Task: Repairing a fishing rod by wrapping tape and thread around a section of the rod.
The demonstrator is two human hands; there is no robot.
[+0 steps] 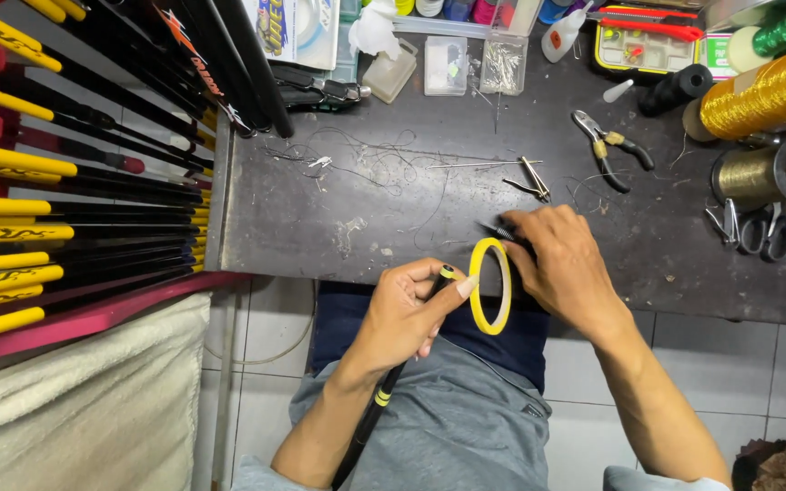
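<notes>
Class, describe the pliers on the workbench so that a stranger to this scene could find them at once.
Start at the dark workbench and look to its right half, above the right hand. The pliers lie open there, left of the gold thread spools. Unlike the scissors nearby, they have yellow-and-black grips.

Pliers (613,148), scissors (766,232), gold thread spools (766,95)

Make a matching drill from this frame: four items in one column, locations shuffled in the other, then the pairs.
Items:
1. yellow tape roll
2. pliers
3. gold thread spool
4. black and yellow rods

Locations:
A. stacked on the rack at the far left
B. between the left hand and right hand
C. top right corner of the workbench
D. lying on the bench, upper right of the right hand

Pairs: 1-B, 2-D, 3-C, 4-A
</notes>
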